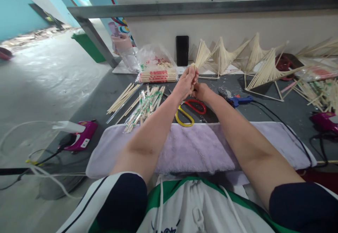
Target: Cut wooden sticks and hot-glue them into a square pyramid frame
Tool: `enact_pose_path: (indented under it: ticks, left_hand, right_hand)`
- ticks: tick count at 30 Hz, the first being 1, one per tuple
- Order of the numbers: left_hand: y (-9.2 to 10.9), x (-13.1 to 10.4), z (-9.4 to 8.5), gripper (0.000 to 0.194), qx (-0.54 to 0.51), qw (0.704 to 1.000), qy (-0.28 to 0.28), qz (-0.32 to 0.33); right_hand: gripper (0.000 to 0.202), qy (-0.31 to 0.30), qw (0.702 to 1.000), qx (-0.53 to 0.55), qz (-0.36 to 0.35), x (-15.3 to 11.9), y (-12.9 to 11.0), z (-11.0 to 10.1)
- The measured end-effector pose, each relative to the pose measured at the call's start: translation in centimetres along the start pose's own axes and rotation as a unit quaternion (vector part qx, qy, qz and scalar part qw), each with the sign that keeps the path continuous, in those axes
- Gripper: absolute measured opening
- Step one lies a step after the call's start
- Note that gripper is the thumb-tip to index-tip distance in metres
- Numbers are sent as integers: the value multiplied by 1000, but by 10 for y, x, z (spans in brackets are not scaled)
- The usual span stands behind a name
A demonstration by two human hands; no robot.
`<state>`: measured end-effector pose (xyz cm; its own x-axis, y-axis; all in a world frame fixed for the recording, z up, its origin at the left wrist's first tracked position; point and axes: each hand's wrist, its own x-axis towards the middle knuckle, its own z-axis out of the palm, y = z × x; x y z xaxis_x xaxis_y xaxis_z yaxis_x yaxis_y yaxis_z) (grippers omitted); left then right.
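Note:
Fingers of my left hand [186, 81] are wrapped round a bundle of thin wooden sticks [202, 54], whose upper ends fan out above the hand. Just right of it and a little lower, my right hand [201, 91] is closed at the bundle's lower end; what its fingertips hold is too small to tell. Scissors [185, 119] with one yellow and one red handle lie below my hands. Several wrapped chopsticks [149, 104] and loose sticks [123, 97] lie to the left. A blue glue gun [240, 100] rests to the right.
Twisted stick structures [266, 73] stand along the back right. A phone [182, 51] leans on the wall beside bagged chopsticks [158, 75]. A lilac towel [198, 148] covers the front edge. Purple power strips [83, 136] sit at both sides, with cables. More sticks [317, 94] lie far right.

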<state>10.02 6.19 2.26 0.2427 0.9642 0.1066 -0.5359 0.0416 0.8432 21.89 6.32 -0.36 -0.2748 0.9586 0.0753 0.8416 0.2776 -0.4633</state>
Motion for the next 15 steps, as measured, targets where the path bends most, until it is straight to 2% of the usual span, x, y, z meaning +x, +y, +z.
enact_pose_path:
  ticks: [4,6,9,11,13,15]
  left_hand:
    - [19,-3,7,41,51,998,-16,41]
    - [32,-7,9,42,70,997,-8,42]
    - [59,-20,8,41,79,996,-27,39]
    - [80,-33,4,42,101,995,-10,17]
    - [100,-49,-2,43,135,990,39,-13]
    - [114,-66,-12,46,162,983,59,-57]
  right_hand:
    - [14,-15,999,33,11,-5,-25,-14]
    - [14,-36,997,72,10,-9,-35,-18]
    - [15,-69,992,105,-8,-15,-42,-20]
    - [18,-79,995,65,-22,-18,-43,-21]
    - [17,-94,995,-22,-20,-22,-43,-22]
    - [19,-130,986,-106,-4,-26,-46,-23]
